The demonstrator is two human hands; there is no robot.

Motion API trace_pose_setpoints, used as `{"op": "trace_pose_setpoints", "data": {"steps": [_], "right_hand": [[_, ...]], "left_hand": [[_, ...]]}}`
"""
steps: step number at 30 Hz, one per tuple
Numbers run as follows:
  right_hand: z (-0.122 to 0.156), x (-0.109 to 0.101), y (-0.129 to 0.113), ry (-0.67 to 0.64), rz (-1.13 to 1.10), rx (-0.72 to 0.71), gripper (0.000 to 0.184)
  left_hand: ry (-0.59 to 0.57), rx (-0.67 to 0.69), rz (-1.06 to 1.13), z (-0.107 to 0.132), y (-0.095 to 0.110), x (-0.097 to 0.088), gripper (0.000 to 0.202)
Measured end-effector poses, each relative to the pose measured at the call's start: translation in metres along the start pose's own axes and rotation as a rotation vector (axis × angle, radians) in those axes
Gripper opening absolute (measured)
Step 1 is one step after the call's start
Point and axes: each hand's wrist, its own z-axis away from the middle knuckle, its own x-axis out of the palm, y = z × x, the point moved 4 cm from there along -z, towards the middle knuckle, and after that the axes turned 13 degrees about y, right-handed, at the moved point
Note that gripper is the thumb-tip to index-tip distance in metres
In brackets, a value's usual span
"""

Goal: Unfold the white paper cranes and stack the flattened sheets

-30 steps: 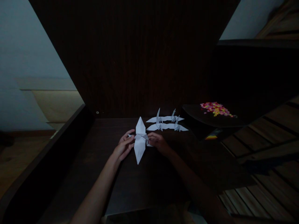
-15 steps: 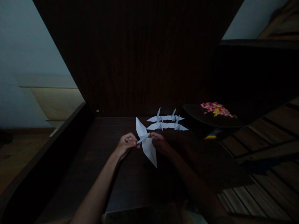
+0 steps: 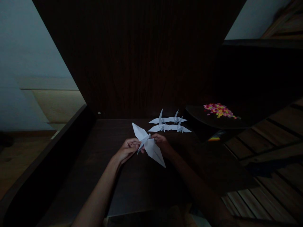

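Note:
Between my hands, above the dark desk, is a white origami crane (image 3: pixel 153 149) with its wings spread on a slant from upper left to lower right. My left hand (image 3: pixel 127 148) is closed on its left end, thumb and fingers pinching the paper. On the other side my right hand (image 3: pixel 162 142) grips the crane near its body; the right fingers are partly hidden behind the wing. Behind my hands, several finished white paper cranes (image 3: pixel 170 127) stand in two rows with wings touching or overlapping.
A dark corner shelf (image 3: pixel 196 117) to the right bears a heap of small pink, red and yellow pieces (image 3: pixel 220 110). The dark desk (image 3: pixel 94 170) has a raised side panel (image 3: pixel 47 151) on the left and a tall back panel (image 3: pixel 142 56). Wooden slats (image 3: pixel 272 138) lie at the far right.
The crane has turned in my hands: its upper wing has swung left and its lower wing right. Its left point now tips downward. Both hands keep nearly the same place.

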Motion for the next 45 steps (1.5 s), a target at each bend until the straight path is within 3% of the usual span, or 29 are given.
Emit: {"op": "trace_pose_setpoints", "data": {"steps": [8,14,16,19,22,29,37,41,45], "right_hand": [[-0.004,-0.002,0.000,0.151,0.079,-0.065,0.035],[-0.004,-0.010,-0.015,0.396,0.145,-0.232,0.033],[-0.004,-0.011,-0.015,0.370,0.109,-0.222,0.033],[-0.003,-0.006,-0.013,0.207,0.061,-0.181,0.034],[0.001,-0.001,-0.011,0.106,0.067,-0.184,0.030],[0.004,0.001,-0.012,0.182,-0.015,-0.130,0.026],[0.000,-0.002,-0.009,0.174,-0.054,-0.127,0.024],[0.002,-0.001,-0.009,0.151,-0.043,-0.118,0.025],[0.004,0.003,-0.008,0.052,-0.041,-0.044,0.029]], "left_hand": [[0.083,0.032,-0.032,-0.003,0.005,0.001,0.038],[0.281,0.104,-0.105,-0.009,0.003,-0.007,0.036],[0.368,0.147,-0.138,-0.011,0.002,-0.011,0.036],[0.472,0.186,-0.164,-0.012,0.002,-0.014,0.040],[0.507,0.205,-0.189,-0.012,0.004,-0.013,0.041],[0.433,0.170,-0.196,-0.011,0.001,-0.013,0.034],[0.350,0.091,-0.120,-0.009,0.001,-0.006,0.039],[0.362,0.074,-0.143,-0.008,0.002,-0.004,0.040],[0.363,0.155,-0.273,-0.007,0.007,-0.002,0.041]]}}
